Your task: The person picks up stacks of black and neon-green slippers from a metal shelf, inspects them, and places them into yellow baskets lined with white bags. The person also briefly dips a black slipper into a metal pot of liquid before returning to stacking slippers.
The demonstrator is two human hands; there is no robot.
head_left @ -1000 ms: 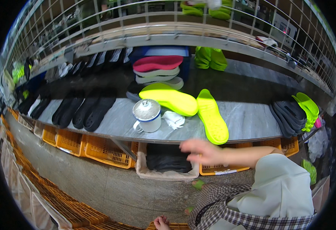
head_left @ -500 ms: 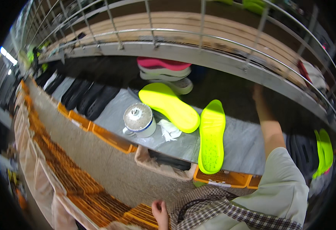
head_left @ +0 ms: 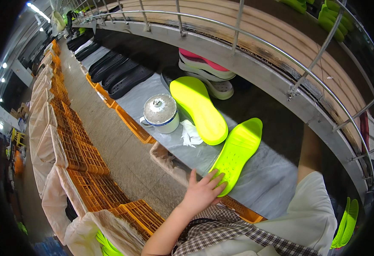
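Nearer neon-yellow sole (head_left: 240, 154) meets the near edge of the table (head_left: 276, 170); your left hand (head_left: 202, 193) touches it, spread wide; your right hand is hidden, grip impossible to tell

Worn on the head as left unit of a side-by-side fisheye pair — upright, unmirrored. Aimed steeply downward across the workbench (head_left: 276, 166), with front edge running diagonally. Positioned near, above the left hand (head_left: 202, 194) and checked apron (head_left: 210, 219) — extends along the aisle floor (head_left: 125, 155) toward upper left.
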